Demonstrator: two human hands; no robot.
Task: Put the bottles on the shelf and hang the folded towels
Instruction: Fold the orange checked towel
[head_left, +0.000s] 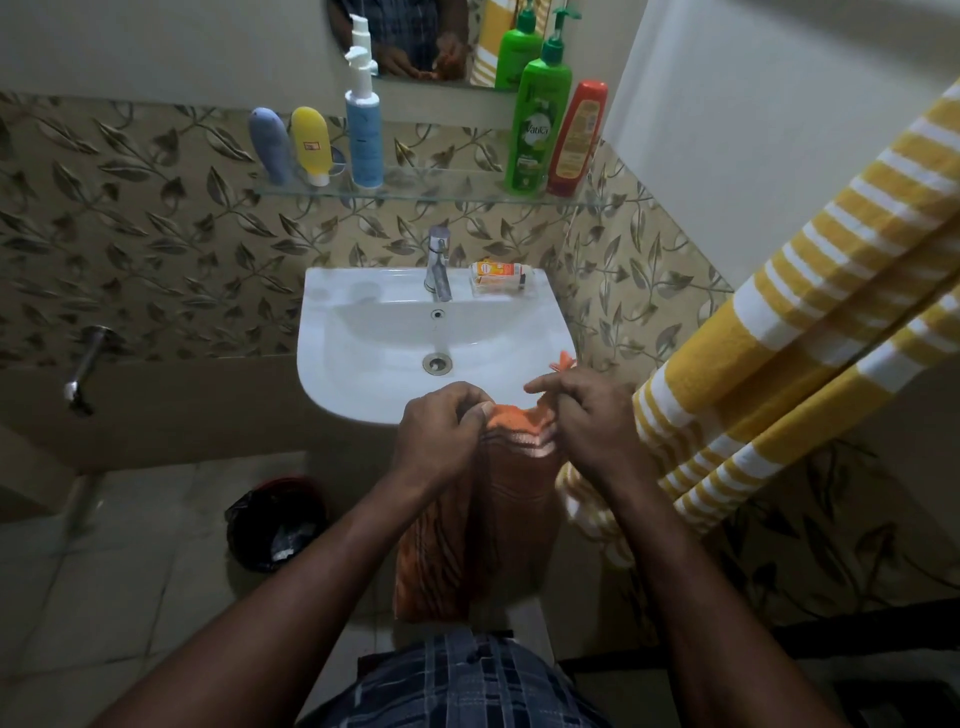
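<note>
Head view, bathroom basin. The five bottles stand on the glass shelf (441, 193) at the far wall: a grey-blue tube (270, 145), a yellow tube (310, 143) and a white pump bottle (364, 135) at left, and a green pump bottle (537, 130) touching a red bottle (576, 140) at right. That half of the task appears complete.

A yellow striped towel (805, 312) hangs at right; what it hangs from is not visible. The step in hand is judged to be the hanging of the orange towel (519, 493). It is held by its top edge just in front of the near rim of the sink (322, 312), and the rest hangs straight down toward the floor. The left hand (441, 431) has its fingers curled and pinches the left end of that edge. The right hand (592, 421) pinches the right end, with its forefinger extended.

The next move calls for lifting the towel clear of the sink rim and carrying it, fold intact, to a rail. No free rail is visible. The gap between the sink and the striped towel is narrow. To the left there is more room, apart from a dark bin (278, 525) on the floor.
</note>
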